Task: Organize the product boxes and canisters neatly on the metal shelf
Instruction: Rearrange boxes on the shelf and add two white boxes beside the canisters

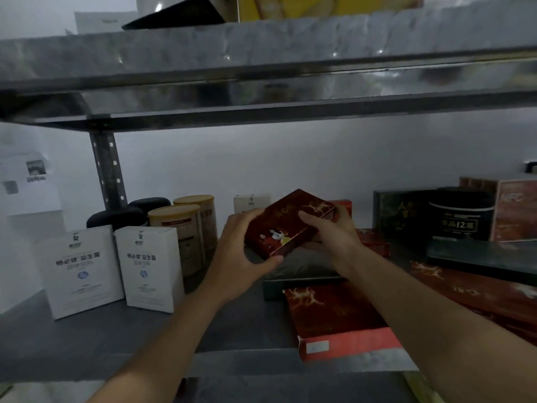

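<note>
A dark red box [286,221] with gold deer figures is held tilted above the middle of the metal shelf [87,338]. My left hand [241,251] grips its left and near edge. My right hand [331,228] grips its right side. Below it lies a flat dark box [296,274]. A flat red box [334,318] lies at the shelf's front edge. Two white boxes [84,269] stand upright at the left, with two tan canisters [180,228] and two dark-lidded canisters [119,216] behind them.
At the right stand a black canister [460,216], a dark green box [398,210] and a red-brown box [514,210]. A long red box [476,292] and a long dark box [479,254] lie flat there. An upper shelf [261,71] hangs close overhead. A small white box [251,203] stands at the back.
</note>
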Demonstrator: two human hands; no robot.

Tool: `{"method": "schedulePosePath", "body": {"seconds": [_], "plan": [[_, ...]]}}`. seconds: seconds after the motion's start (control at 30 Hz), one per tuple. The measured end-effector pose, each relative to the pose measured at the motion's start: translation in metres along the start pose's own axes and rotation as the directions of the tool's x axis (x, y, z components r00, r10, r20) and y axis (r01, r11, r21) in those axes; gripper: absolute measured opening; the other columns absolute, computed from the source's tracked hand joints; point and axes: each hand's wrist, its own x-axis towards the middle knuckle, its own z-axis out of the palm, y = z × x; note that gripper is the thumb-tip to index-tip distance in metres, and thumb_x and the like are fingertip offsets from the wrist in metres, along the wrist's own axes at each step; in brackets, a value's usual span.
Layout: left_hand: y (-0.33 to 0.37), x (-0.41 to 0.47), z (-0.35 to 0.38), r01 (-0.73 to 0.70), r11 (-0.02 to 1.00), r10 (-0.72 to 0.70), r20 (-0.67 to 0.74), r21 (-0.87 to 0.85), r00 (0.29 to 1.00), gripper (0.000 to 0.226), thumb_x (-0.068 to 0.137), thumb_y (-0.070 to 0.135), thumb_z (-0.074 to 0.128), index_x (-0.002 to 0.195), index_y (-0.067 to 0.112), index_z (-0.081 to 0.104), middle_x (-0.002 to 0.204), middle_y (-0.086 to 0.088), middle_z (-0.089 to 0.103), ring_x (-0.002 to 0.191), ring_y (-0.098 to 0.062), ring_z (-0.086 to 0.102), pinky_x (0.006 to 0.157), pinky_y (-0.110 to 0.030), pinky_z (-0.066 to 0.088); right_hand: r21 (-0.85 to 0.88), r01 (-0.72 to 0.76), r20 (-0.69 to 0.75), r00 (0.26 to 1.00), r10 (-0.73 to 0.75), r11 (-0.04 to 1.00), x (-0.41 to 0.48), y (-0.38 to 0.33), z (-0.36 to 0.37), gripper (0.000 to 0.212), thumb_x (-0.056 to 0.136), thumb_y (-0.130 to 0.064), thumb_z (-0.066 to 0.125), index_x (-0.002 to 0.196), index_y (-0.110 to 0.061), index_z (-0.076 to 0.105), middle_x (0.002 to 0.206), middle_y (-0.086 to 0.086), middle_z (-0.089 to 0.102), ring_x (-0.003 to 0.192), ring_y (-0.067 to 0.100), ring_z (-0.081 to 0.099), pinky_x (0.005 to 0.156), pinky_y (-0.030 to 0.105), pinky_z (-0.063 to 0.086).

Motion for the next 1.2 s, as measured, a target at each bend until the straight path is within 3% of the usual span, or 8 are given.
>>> {"method": "schedulePosePath", "body": {"seconds": [0.1,0.2,0.27,0.47,0.73,0.9,1.07,1.2], "plan": [[0.007,0.011,0.015,0.083,0.996,-0.081,0.048,-0.029,0.996,0.088,0.07,0.038,0.084,0.14,0.037,0.031,0.133,0.016,0.034,0.119,0.007,0.037,0.094,-0.002,0.03,0.017,0.014,-0.136,0.991,-0.011,1.0,0.01,-0.003,-0.015,0.06,0.075,-0.01,0.084,0.122,-0.016,0.047,0.113,0.009,0.063,0.102,0.03,0.066,0.069,0.042,0.061],[0.004,0.018,0.033,0.209,0.977,-0.201,0.148,-0.039,0.968,0.092,0.07,0.046,0.082,0.145,0.035,0.028,0.143,0.015,0.03,0.128,0.0,0.029,0.104,-0.023,0.031,-0.01,0.015,-0.338,0.941,-0.018,1.0,0.018,-0.002,-0.031,0.079,0.064,-0.017,0.092,0.127,-0.019,0.043,0.124,0.013,0.06,0.108,0.034,0.063,0.084,0.056,0.057],[-0.001,0.019,0.044,0.272,0.961,-0.255,0.232,-0.045,0.939,0.089,0.071,0.051,0.079,0.144,0.036,0.031,0.148,0.012,0.033,0.132,-0.004,0.032,0.107,-0.031,0.034,-0.027,-0.001,-0.449,0.893,-0.011,1.0,0.022,-0.002,-0.043,0.09,0.063,-0.019,0.093,0.134,-0.019,0.037,0.128,0.016,0.056,0.108,0.036,0.06,0.082,0.058,0.057],[-0.012,0.018,0.053,0.382,0.92,-0.334,0.338,-0.083,0.88,0.071,0.076,0.046,0.076,0.138,0.034,0.045,0.138,0.012,0.046,0.122,-0.007,0.044,0.096,-0.027,0.037,-0.081,-0.092,-0.613,0.79,0.024,0.992,0.038,0.007,-0.066,0.109,0.065,-0.029,0.092,0.146,-0.011,0.022,0.14,0.023,0.045,0.122,0.04,0.052,0.098,0.054,0.05],[-0.011,0.018,0.053,0.497,0.84,-0.401,0.368,-0.217,0.839,0.064,0.079,0.03,0.076,0.135,0.033,0.045,0.121,0.015,0.047,0.115,-0.008,0.045,0.084,-0.024,0.037,-0.378,-0.147,-0.607,0.784,-0.125,0.914,0.043,0.015,-0.066,0.115,0.064,-0.045,0.09,0.148,-0.002,0.024,0.148,0.02,0.029,0.134,0.038,0.037,0.106,0.05,0.043],[-0.007,0.018,0.054,0.536,0.789,-0.41,0.391,-0.301,0.824,0.068,0.081,0.02,0.074,0.139,0.029,0.042,0.134,0.008,0.045,0.117,-0.009,0.043,0.085,-0.025,0.036,-0.592,-0.105,-0.527,0.801,-0.285,0.799,0.044,0.014,-0.065,0.115,0.067,-0.049,0.087,0.15,-0.003,0.023,0.155,0.02,0.018,0.139,0.038,0.03,0.11,0.051,0.038],[0.0,0.02,0.062,0.549,0.776,-0.403,0.425,-0.31,0.81,0.073,0.08,0.019,0.074,0.142,0.027,0.038,0.142,0.004,0.043,0.118,-0.009,0.042,0.088,-0.027,0.035,-0.741,-0.157,-0.474,0.811,-0.342,0.652,0.045,0.015,-0.068,0.09,0.074,-0.056,0.078,0.138,-0.002,0.044,0.155,0.021,0.023,0.139,0.038,0.032,0.109,0.052,0.037],[0.003,0.023,0.066,0.555,0.769,-0.396,0.446,-0.316,0.803,0.073,0.08,0.018,0.074,0.143,0.027,0.037,0.141,0.004,0.043,0.116,-0.008,0.043,0.075,-0.017,0.036,-0.815,-0.176,-0.438,0.81,-0.389,0.552,0.042,0.015,-0.065,0.077,0.08,-0.056,0.071,0.133,-0.004,0.052,0.155,0.021,0.026,0.141,0.038,0.03,0.111,0.051,0.034]]}}
